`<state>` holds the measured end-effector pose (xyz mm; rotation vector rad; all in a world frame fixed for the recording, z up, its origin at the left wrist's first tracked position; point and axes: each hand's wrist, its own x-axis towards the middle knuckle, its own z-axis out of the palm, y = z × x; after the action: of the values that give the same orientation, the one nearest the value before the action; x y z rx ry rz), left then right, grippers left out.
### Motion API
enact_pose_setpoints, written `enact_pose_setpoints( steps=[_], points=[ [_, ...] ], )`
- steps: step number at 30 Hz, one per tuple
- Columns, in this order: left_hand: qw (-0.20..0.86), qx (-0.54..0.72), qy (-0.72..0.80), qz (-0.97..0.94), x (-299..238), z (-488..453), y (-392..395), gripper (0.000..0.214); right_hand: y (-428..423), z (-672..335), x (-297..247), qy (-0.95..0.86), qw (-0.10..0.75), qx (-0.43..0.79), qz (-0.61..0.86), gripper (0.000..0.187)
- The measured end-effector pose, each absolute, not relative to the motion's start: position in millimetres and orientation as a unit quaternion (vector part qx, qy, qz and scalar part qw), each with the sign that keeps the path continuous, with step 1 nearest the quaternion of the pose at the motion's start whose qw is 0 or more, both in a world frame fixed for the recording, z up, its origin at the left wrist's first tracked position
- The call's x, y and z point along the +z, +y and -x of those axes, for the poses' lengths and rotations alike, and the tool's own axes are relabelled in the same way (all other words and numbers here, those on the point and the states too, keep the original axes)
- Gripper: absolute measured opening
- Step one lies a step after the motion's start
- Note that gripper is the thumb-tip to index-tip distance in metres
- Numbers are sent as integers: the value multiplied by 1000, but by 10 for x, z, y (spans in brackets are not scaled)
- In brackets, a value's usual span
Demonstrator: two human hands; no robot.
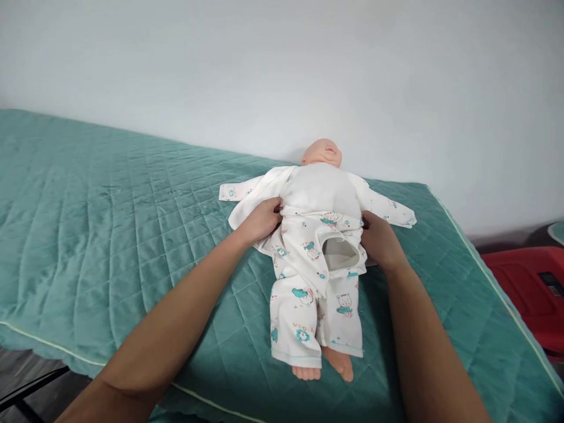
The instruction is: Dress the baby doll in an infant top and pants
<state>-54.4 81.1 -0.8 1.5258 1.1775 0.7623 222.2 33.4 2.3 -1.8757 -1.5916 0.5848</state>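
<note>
A baby doll (318,153) lies on its back, head toward the wall and feet toward me. It wears a white top (268,185) spread open at the front, with both sleeves stretched outward. White baby pants (304,249) with teal bear prints cover its legs up to the waist, and an oval opening shows at the crotch. My left hand (265,218) pinches the pants' waistband at the doll's left-of-frame side. On the opposite side, my right hand (379,239) grips the waistband too, its fingertips partly hidden behind the cloth.
A teal quilted cover (132,235) lies over the bed beneath the doll. Behind it rises a pale wall (220,76). A red plastic object (526,288) stands beyond the bed's right edge, and a dark metal bar (35,388) shows at lower left.
</note>
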Motion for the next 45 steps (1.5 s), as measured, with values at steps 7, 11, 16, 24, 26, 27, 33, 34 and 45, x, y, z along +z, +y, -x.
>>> enact_pose_setpoints(
  steps=[7, 11, 16, 24, 26, 27, 33, 34, 45],
  points=[
    [470, 298, 462, -690, 174, 697, 729, 27, 241, -2310, 133, -616, 302, 309, 658, 33],
    [411, 344, 442, -720, 141, 729, 727, 38, 227, -2302, 135, -620, 290, 279, 674, 23],
    [437, 401, 418, -688, -2, 652, 782, 22, 260, -2235, 99, -618, 278, 213, 703, 16],
    [486, 434, 445, -614, -20, 546, 847, 15, 297, -2182, 54, -594, 299, 157, 730, 6],
    [471, 431, 450, -624, -11, 542, 845, 16, 311, -2166, 34, -586, 330, 169, 721, 9],
    [454, 432, 452, -635, -12, 543, 842, 17, 317, -2160, 26, -577, 350, 181, 715, 12],
    [296, 465, 408, -728, -60, 575, 830, 28, 333, -2140, 28, -507, 445, 231, 701, 21],
    [279, 474, 386, -741, -65, 581, 829, 30, 332, -2135, 36, -504, 455, 222, 700, 19],
    [200, 527, 295, -772, -37, 609, 807, 10, 158, -1996, 211, -616, 556, 191, 525, 14]
  ],
)
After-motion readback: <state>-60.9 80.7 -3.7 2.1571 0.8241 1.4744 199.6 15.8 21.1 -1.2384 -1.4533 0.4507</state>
